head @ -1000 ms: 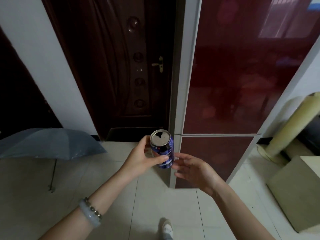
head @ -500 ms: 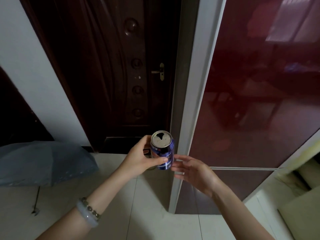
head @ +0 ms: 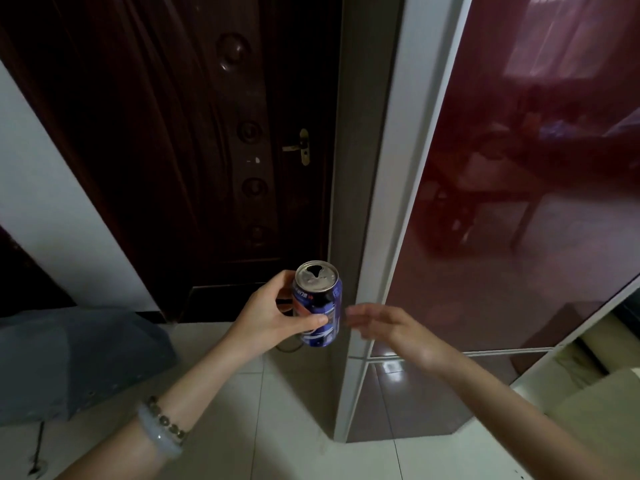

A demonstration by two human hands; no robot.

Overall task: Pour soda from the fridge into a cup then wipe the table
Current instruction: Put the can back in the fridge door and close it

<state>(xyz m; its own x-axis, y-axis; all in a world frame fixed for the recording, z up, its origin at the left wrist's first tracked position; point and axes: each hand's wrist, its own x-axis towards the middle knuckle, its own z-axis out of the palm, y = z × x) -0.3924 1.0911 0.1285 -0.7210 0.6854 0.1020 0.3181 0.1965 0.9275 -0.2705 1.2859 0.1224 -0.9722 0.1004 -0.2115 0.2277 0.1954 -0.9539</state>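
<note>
The left hand [head: 273, 317] is wrapped around a soda can [head: 317, 306], thumb across the front and fingers curled behind it, holding it in the air in front of the corner of the fridge [head: 519, 220]. The can is a smooth metal cylinder with a dark blue printed wrap and a dull silver lid. The mouth in the lid is already punched open, and the print is too small to read. The right hand [head: 384, 327] hangs just beside the can, fingers loosely spread and holding nothing. It is blurred, so I cannot tell whether a fingertip touches the can. The fridge doors are glossy deep red panels in a pale frame, with a thin seam between the upper and lower door. The gloss throws back dim, murky furniture shapes. To the left stands a dark carved wooden door [head: 207, 133] with round bosses and a brass handle [head: 302, 147]. A grey fabric umbrella [head: 79, 355] lies open on the pale tiled floor [head: 294, 445], cut off at the left edge. A milky bangle and a beaded bracelet [head: 162, 431] ring the left wrist.
</note>
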